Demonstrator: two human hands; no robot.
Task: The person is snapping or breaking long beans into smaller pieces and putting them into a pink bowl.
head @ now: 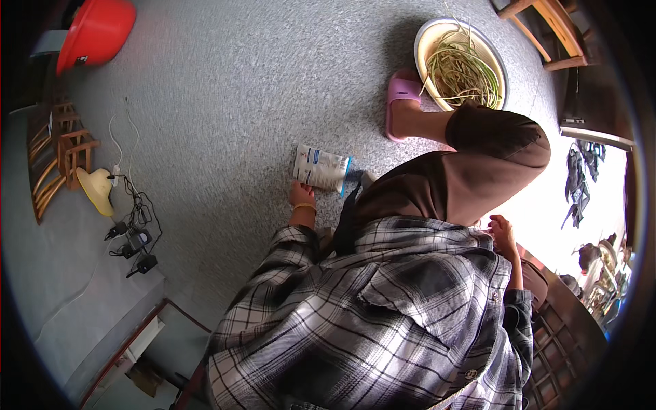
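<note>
My left hand (302,195) grips the near left corner of a white plastic packet (322,169) with blue trim, printed writing and a barcode. The packet appears above the speckled grey floor, left of my bent knee in brown trousers (410,187). Over on the other side, my right hand (503,234) is beside my thigh with its fingers curled; whether anything is in them is hard to see. Beyond my leg stands a round pale basin (423,56) holding a tangle of long green and straw-coloured stalks (461,72). A pink slipper (405,88) on my foot is close against it.
At the far left are a red plastic tub (100,36), small wooden stools (74,151) and a yellow hat (97,190). Black adapters with tangled cables (138,238) lie nearby. A wooden chair (558,31) is at upper right. Bright light enters an opening on the right.
</note>
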